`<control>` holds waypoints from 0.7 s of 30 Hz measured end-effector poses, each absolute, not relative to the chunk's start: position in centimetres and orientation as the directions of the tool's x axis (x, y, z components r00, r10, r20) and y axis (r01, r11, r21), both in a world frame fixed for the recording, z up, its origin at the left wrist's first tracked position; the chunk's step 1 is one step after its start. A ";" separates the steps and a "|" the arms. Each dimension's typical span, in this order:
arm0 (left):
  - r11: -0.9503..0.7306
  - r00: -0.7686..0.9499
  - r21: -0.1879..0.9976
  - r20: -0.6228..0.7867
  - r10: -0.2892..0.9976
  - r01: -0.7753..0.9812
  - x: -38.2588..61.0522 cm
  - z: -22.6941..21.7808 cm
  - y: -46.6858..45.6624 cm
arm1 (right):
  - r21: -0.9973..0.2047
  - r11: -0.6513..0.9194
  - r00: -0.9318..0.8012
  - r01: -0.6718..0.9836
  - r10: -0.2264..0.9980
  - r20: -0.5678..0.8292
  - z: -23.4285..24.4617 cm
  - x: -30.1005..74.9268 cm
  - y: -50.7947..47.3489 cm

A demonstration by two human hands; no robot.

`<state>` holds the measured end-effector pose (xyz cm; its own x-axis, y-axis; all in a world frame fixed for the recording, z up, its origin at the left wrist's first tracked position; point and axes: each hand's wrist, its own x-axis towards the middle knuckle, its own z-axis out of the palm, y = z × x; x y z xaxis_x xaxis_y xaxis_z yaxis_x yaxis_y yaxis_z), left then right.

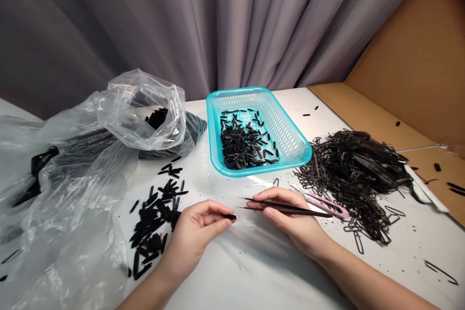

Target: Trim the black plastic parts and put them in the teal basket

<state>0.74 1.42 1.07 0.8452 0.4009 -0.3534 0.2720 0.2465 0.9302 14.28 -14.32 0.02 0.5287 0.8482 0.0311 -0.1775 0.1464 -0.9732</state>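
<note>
My left hand (196, 230) pinches a small black piece (229, 216) between thumb and forefinger, just above the white table (254, 271). My right hand (290, 218) holds black tweezers (269, 206), whose tips point left toward that piece and stand slightly apart from it. A loose pile of similar short black pieces (154, 223) lies left of my left hand. Behind my hands stands a turquoise basket (290, 147) with many short black pieces (243, 143) inside.
A tangled heap of thin black loops (356, 169) lies on the right, with pink snips (332, 206) at its near edge. Crumpled clear plastic bags (90, 155) holding dark material cover the left. Brown cardboard (417, 72) lines the right side; a grey curtain hangs behind.
</note>
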 end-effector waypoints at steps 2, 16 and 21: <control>0.244 0.849 0.929 -0.357 0.390 0.279 0.7 0.9 1.3 | -0.974 0.143 0.537 -0.177 0.843 0.026 -0.1 14.4 -14.3; 0.082 0.840 0.958 -0.282 0.463 0.276 0.4 0.6 1.5 | -0.978 0.124 0.561 -0.167 0.828 0.009 -0.2 14.4 -14.1; 0.090 0.846 0.961 -0.274 0.458 0.262 0.0 0.8 1.2 | -0.980 0.118 0.550 -0.160 0.835 0.010 -0.1 14.4 -14.1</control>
